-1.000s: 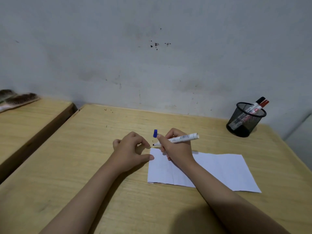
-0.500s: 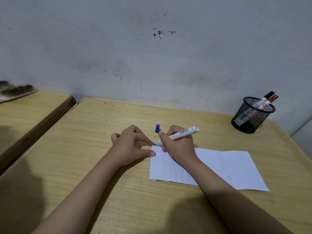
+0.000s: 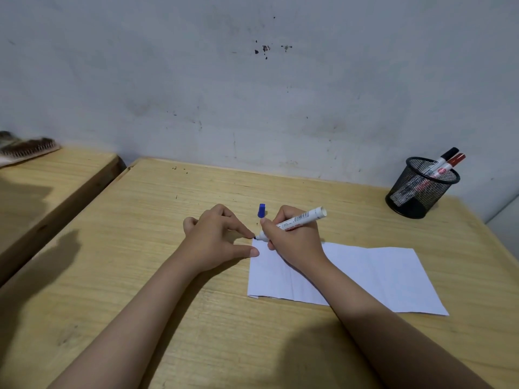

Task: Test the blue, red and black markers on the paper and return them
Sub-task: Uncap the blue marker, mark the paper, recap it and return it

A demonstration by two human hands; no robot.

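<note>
A white sheet of paper [image 3: 373, 276] lies on the wooden desk [image 3: 168, 318]. My right hand [image 3: 295, 242] grips the uncapped blue marker [image 3: 303, 220], whose tip rests at the paper's far left corner. The marker's blue cap [image 3: 261, 210] stands upright on the desk just behind that tip. My left hand [image 3: 216, 237] lies on the desk with thumb and forefinger pressing the paper's left edge. A black mesh pen cup [image 3: 421, 189] at the far right holds the black marker [image 3: 446, 155] and the red marker [image 3: 453, 162].
A grey stained wall [image 3: 252, 94] rises right behind the desk. A second wooden desk [image 3: 42, 186] stands to the left across a narrow gap, with a spiral-bound notebook [image 3: 25, 148] on it. The desk's right edge runs close past the pen cup.
The marker tip has come down from just above the paper to its corner. My left hand stays at the paper's edge. The camera has shifted slightly.
</note>
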